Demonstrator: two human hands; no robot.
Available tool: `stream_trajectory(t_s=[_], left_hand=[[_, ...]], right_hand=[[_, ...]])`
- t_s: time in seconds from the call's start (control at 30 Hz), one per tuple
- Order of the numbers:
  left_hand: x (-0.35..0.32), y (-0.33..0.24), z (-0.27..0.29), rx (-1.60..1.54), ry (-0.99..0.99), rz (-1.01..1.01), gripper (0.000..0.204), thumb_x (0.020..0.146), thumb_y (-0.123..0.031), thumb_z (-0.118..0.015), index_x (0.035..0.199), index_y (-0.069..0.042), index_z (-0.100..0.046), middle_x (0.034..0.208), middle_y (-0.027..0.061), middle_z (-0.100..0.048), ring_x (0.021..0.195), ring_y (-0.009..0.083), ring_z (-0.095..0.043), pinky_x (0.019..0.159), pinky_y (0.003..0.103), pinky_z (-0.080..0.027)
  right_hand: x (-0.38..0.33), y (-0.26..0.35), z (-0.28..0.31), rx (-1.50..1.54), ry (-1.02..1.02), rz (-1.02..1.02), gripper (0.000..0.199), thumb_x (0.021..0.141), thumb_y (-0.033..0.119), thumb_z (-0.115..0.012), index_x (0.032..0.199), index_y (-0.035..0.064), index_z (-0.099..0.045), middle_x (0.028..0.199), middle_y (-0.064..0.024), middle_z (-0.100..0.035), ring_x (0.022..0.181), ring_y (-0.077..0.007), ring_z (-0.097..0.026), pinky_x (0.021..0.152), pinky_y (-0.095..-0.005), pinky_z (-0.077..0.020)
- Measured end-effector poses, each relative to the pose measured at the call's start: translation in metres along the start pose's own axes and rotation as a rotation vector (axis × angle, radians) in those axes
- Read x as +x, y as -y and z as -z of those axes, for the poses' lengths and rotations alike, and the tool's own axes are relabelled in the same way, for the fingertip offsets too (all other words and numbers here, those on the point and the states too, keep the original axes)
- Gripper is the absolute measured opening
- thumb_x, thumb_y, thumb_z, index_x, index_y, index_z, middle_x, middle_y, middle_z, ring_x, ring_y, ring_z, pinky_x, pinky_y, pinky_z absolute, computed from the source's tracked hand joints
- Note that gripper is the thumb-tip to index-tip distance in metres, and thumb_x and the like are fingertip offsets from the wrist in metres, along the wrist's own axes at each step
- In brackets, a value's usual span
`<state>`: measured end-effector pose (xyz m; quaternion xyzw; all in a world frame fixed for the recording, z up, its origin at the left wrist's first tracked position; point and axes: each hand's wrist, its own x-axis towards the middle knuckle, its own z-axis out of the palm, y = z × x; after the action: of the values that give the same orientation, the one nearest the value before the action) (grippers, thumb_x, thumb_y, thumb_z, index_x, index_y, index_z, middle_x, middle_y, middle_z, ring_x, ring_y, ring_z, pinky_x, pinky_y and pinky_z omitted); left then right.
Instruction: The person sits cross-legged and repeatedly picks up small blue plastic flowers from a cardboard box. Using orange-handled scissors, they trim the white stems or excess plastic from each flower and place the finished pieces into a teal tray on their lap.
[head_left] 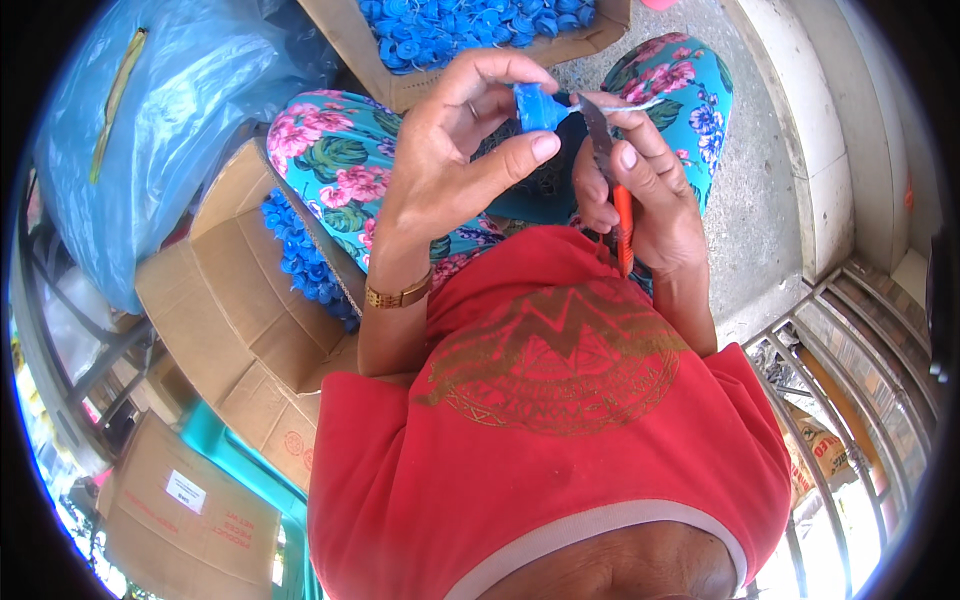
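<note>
Here's the left hand (450, 165), curled, pinching a blue plastic cone-ended cap (538, 107) above turquoise floral trousers (345, 185); the right hand (652, 200) folds round an orange-handled knife (624, 215). Beyond: rough grey concrete floor (752, 215), silver metal railing (800, 305), pale wall (822, 175).

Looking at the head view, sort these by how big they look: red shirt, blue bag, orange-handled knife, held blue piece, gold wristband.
Red shirt
Blue bag
Orange-handled knife
Held blue piece and gold wristband: too alike to rank
</note>
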<state>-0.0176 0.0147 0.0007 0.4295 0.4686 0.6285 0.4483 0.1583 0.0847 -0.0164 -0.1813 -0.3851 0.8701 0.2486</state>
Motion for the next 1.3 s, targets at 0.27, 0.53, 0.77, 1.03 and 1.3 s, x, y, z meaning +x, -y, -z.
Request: stream_trajectory(t_s=[0.27, 0.53, 0.77, 1.03, 1.3], left_hand=[[-0.006, 0.001, -0.008, -0.024, -0.015, 0.16, 0.029, 0.087, -0.01, -0.057, 0.112, -0.002, -0.047, 0.094, 0.0066, -0.055, 0.081, 0.0118, -0.054, 0.072, 0.026, -0.046], [-0.006, 0.016, -0.02, 0.144, 0.001, 0.221, 0.038, 0.088, -0.016, -0.061, 0.119, -0.002, -0.045, 0.085, 0.0024, -0.056, 0.07, 0.0074, -0.052, 0.063, 0.021, -0.045], [-0.006, 0.007, -0.014, 0.071, 0.069, 0.298, 0.032, 0.087, -0.007, -0.053, 0.118, -0.001, -0.048, 0.075, 0.0028, -0.056, 0.059, 0.0073, -0.052, 0.056, 0.021, -0.045], [-0.008, 0.004, -0.009, 0.23, 0.039, 0.403, 0.023, 0.083, -0.003, -0.051, 0.105, 0.003, -0.054, 0.061, -0.0016, -0.049, 0.045, 0.0037, -0.043, 0.04, 0.02, -0.034], [-0.032, 0.005, 0.003, 0.366, 0.009, 0.462, 0.031, 0.085, -0.011, -0.058, 0.114, -0.004, -0.054, 0.072, -0.0038, -0.049, 0.058, 0.0022, -0.045, 0.05, 0.018, -0.035]], right_hand=[[0.008, -0.007, -0.005, -1.19, -0.212, 0.571, 0.04, 0.082, 0.0, -0.059, 0.121, 0.0094, -0.058, 0.076, -0.0059, -0.056, 0.066, -0.0206, -0.059, 0.061, -0.0302, -0.0489], [0.006, -0.002, -0.014, -1.526, -0.295, 0.613, 0.049, 0.073, 0.0, -0.065, 0.119, 0.0163, -0.061, 0.073, -0.0054, -0.055, 0.06, -0.0224, -0.057, 0.051, -0.0334, -0.0469], [0.005, 0.004, -0.012, -1.384, -0.219, 0.488, 0.043, 0.075, 0.002, -0.065, 0.114, 0.0184, -0.065, 0.071, -0.0048, -0.056, 0.057, -0.0207, -0.057, 0.049, -0.0322, -0.0465], [0.001, 0.007, -0.01, -1.607, -0.215, 0.51, 0.043, 0.073, 0.001, -0.064, 0.113, 0.0189, -0.066, 0.072, -0.0051, -0.058, 0.06, -0.0185, -0.058, 0.05, -0.0308, -0.0468], [0.001, 0.031, 0.022, -1.229, -0.405, 0.496, 0.028, 0.09, 0.003, -0.053, 0.118, 0.0049, -0.06, 0.107, -0.0082, -0.067, 0.087, -0.0131, -0.062, 0.075, -0.0282, -0.0503]])
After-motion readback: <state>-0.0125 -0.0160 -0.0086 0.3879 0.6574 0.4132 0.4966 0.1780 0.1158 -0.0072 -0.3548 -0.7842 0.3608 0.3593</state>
